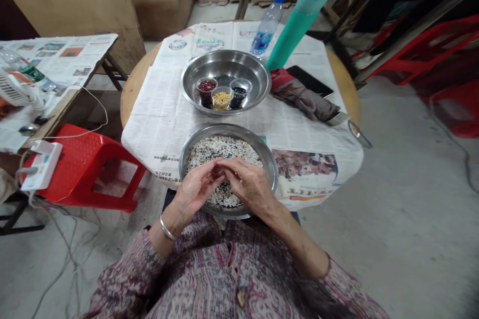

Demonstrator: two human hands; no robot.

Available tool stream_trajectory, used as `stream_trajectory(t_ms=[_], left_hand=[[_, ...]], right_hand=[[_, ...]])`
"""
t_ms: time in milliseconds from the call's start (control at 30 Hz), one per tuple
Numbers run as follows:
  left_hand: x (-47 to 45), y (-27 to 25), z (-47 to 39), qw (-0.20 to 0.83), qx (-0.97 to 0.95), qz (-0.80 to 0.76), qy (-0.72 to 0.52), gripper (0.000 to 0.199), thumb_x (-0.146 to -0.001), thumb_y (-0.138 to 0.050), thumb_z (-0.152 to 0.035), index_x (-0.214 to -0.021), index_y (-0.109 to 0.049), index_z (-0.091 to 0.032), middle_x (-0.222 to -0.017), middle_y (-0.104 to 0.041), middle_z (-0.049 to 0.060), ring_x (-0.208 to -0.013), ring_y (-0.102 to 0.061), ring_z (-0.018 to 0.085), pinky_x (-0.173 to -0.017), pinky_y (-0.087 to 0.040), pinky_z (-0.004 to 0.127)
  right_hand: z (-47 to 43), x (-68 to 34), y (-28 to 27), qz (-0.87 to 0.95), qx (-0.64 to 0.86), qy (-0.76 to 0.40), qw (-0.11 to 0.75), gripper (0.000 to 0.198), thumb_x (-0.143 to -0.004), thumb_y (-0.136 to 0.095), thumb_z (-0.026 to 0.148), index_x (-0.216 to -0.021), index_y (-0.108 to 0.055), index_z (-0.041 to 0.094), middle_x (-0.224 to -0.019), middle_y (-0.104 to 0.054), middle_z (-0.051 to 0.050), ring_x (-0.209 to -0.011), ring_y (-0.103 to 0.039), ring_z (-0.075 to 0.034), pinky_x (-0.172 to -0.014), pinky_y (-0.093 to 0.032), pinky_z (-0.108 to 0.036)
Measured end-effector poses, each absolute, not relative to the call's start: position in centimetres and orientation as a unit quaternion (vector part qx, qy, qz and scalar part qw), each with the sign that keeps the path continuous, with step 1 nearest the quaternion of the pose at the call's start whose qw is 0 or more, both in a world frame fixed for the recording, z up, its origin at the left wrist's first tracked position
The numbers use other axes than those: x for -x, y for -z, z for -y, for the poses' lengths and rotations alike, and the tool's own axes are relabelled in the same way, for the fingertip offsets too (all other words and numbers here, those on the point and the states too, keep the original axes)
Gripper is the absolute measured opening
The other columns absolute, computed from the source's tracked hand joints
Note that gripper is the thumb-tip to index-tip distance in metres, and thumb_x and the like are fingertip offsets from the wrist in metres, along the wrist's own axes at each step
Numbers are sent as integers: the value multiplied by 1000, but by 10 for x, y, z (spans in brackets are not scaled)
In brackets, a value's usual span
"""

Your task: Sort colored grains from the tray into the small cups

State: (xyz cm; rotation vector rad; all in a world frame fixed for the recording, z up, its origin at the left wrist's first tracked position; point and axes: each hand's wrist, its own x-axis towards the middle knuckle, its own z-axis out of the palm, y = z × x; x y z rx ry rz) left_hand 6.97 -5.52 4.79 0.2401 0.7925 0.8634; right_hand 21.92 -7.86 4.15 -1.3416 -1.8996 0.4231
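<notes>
A steel bowl (pixel 273 165) of mixed white, black and yellow grains (pixel 228 147) sits at the near edge of the table. Above it, my left hand (pixel 198 184) is half cupped, palm turned up and fingers apart. My right hand (pixel 247 182) bends over the left fingertips, its own fingers drawn together; whatever they hold, if anything, is hidden. Just beyond stands a wider steel basin (pixel 187 84) with three clear cups inside: dark red beans (pixel 207 90), yellow grains or beans (pixel 221 98) and black beans or grains (pixel 238 94).
Newspaper covers the round table (pixel 149 124). A water bottle (pixel 266 27), a tall green bottle (pixel 299 22), a folded umbrella (pixel 303 97) and a dark phone (pixel 309 81) lie or stand around the basin. On the left, a red stool (pixel 90 164) carries a power strip (pixel 43 164) with trailing cords.
</notes>
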Motion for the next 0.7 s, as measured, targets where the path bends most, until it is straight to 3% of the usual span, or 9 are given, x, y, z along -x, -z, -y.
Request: stream_trajectory(t_ms=[200,500,700], left_hand=[[-69,-52,55,833,-130,-374,-386,15,-85,-69,-17,-96,-76,-9,-102,-74,13,-95,-69,18,-99,-50,33],[-66,-49,55,829,-148,-373,-390,17,-87,-68,-19,-99,-75,-9,-108,-74,15,-102,-70,20,-101,-50,35],[-63,-49,56,819,-163,-384,-395,17,-84,-69,-11,-100,-75,-10,-106,-74,14,-97,-71,19,-95,-53,31]], right_hand=[[76,-223,-42,711,551,-157,408,27,-94,-48,15,-107,-71,22,-101,-76,-6,-93,-72,-20,-85,-57,-36],[76,-226,-44,665,575,-168,446,21,-92,-53,19,-96,-74,21,-95,-78,-6,-85,-73,-20,-79,-57,-32],[76,-229,-47,616,605,-231,449,20,-89,-55,25,-92,-74,20,-81,-76,-3,-61,-66,-14,-61,-53,-27]])
